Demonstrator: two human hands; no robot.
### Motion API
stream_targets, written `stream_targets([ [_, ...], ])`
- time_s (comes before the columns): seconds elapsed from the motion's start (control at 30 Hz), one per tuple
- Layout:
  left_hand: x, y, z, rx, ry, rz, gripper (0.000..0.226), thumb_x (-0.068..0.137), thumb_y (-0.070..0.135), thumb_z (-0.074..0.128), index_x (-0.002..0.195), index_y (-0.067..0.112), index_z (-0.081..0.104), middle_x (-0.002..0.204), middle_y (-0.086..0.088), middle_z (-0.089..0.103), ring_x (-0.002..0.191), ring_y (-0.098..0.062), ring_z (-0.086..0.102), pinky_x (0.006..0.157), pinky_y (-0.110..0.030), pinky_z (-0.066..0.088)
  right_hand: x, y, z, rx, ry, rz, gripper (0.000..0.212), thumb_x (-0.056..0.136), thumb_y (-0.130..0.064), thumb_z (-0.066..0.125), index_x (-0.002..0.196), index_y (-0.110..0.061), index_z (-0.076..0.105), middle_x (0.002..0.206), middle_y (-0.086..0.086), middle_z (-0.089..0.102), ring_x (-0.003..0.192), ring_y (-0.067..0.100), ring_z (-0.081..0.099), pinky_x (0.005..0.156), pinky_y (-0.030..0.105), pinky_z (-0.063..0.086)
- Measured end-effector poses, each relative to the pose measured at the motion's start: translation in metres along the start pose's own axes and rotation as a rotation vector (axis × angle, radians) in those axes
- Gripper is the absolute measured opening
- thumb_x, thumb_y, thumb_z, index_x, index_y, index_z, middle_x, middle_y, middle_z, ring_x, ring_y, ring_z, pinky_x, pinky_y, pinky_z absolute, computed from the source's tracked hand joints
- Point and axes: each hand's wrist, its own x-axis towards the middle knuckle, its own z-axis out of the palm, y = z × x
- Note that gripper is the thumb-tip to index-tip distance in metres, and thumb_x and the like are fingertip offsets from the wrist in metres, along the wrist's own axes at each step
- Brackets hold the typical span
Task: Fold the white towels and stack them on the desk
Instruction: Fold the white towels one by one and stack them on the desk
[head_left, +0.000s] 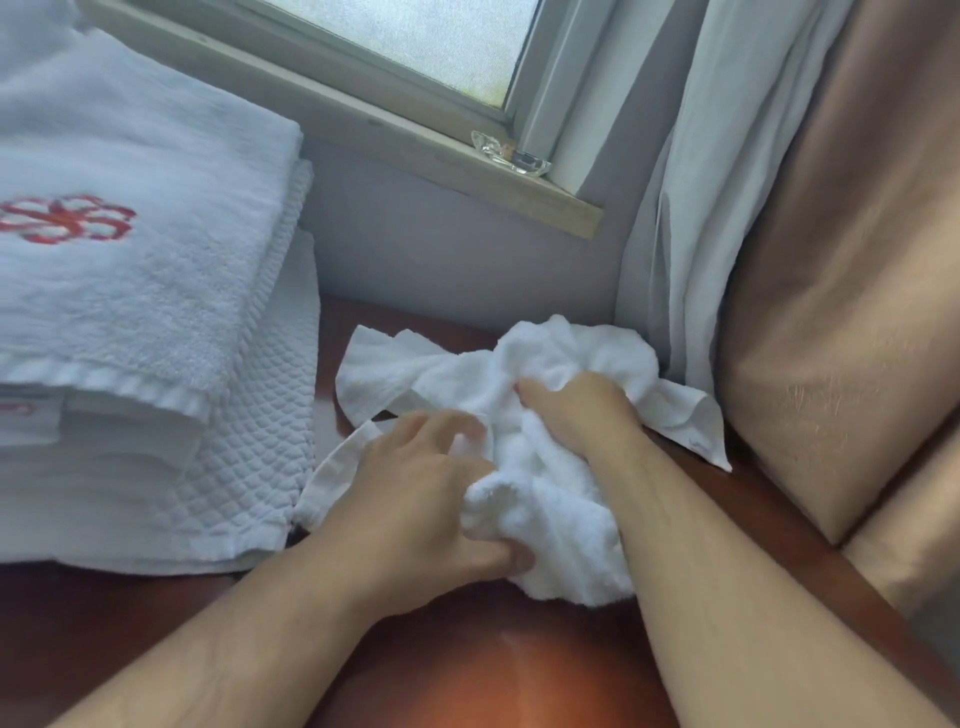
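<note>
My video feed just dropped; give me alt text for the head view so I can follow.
Both hands, left hand and right hand, clutch a crumpled white towel on a reddish-brown desk. A stack of folded white towels sits to the left, under a window with curtains to the right.

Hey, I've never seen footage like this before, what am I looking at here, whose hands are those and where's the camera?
There is no machine here. One wide-angle camera sits on a person's head and looks down, so the bare arms coming in from the bottom are that person's own. The left hand and the right hand both grip a crumpled white towel lying on a reddish-brown desk. On the left stands a stack of folded white towels; the top one bears a red embroidered emblem. Behind are a window with a small clear glass object on its sill, and a curtain on the right.
</note>
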Motion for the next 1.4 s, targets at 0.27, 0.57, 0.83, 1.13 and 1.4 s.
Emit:
stream_targets([
  [0.27,0.000,-0.003,0.003,0.094,-0.030,-0.052,0.050,0.078,0.075,0.051,0.123,0.054,0.044,0.153,0.017,0.028,0.127,-0.014,0.043,0.106,-0.044,0.034,0.021,0.018,-0.004,0.238,0.105,0.027,0.038,0.106,-0.039,0.040,0.103,-0.008,0.062,0.088,0.009,0.061,0.076,0.023,0.059,0.063,0.032,0.044],
  [0.57,0.004,-0.006,0.001,-0.010,0.160,0.003,0.018,0.084,0.051,0.045,0.093,0.040,0.056,0.124,0.027,0.059,0.123,0.000,0.049,0.100,-0.034,0.032,-0.034,0.051,-0.036,1.245,0.363,0.121,0.056,0.100,-0.042,0.047,0.141,-0.003,0.050,0.062,-0.011,0.068,0.055,0.001,0.067,0.045,0.018,0.050],
  [0.83,0.003,-0.001,0.002,-0.007,0.066,0.036,0.027,0.079,0.053,0.029,0.073,0.032,0.044,0.069,0.011,0.055,0.075,-0.014,0.059,0.076,-0.030,0.041,-0.058,0.098,0.002,1.027,0.632,0.225,0.081,0.090,-0.042,0.056,0.159,-0.019,0.022,0.140,-0.001,0.051,0.112,0.015,0.050,0.082,0.029,0.038],
  [1.13,0.000,-0.003,0.006,-0.010,-0.017,0.156,0.019,0.080,0.064,0.052,0.093,0.050,0.051,0.101,0.025,0.055,0.099,0.000,0.047,0.089,-0.030,0.042,-0.047,0.081,0.001,0.543,0.388,-0.028,0.037,0.085,-0.053,0.072,0.104,-0.025,0.057,0.096,-0.013,0.061,0.091,0.010,0.060,0.065,0.022,0.041],
  [1.4,0.001,0.002,0.002,0.026,0.006,0.237,0.024,0.077,0.048,0.045,0.065,0.027,0.046,0.068,0.014,0.056,0.075,-0.007,0.055,0.069,-0.016,0.037,-0.062,0.079,-0.016,0.785,0.960,-0.224,0.020,0.081,-0.046,0.061,0.075,-0.029,0.052,0.090,-0.007,0.057,0.080,0.012,0.052,0.077,0.032,0.047],
])
